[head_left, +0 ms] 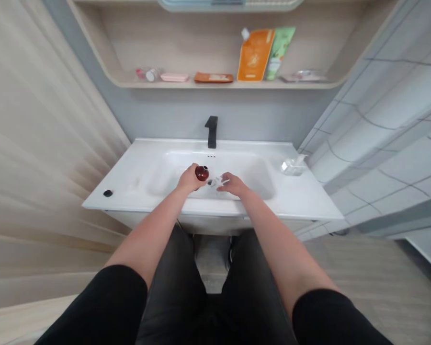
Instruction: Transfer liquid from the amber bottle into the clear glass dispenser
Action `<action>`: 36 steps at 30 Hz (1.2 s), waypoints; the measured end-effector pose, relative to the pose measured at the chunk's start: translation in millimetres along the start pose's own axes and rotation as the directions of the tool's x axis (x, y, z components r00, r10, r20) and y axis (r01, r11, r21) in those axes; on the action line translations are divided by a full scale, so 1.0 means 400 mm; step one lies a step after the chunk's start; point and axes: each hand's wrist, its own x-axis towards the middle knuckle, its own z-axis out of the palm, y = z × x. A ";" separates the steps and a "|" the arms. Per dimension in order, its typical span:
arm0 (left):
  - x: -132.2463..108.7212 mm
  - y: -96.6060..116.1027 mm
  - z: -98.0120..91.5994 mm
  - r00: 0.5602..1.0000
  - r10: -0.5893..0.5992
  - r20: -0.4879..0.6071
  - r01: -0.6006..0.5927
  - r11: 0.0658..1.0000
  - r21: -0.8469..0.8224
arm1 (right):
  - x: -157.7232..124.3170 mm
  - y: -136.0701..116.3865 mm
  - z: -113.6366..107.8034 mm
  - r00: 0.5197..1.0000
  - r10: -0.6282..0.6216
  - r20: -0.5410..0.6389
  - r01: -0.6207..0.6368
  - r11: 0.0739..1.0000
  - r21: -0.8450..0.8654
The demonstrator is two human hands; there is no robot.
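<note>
In front of the tap (211, 130), over the sink (253, 172), the left hand (189, 178) holds a dark red bottle (202, 173), fingers curled around its side; the bottle sits just left of the line of the tap. Nearer the right of that line, the right hand (234, 184) has its fingers bent narrowly about a small white piece (221, 181), too blurred to make out fully. Well to the right of the tap stands a clear dispenser (293, 166); far to its left lies a black cap (107, 193). Above the tap, a shelf (187, 52) carries an orange pouch (255, 55) beside a green tube (279, 50).
</note>
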 end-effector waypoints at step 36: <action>-0.026 0.043 0.000 0.950 0.311 0.003 -0.277 0.842 0.463 | 0.021 0.026 0.015 0.992 -0.113 -0.046 0.116 0.992 0.055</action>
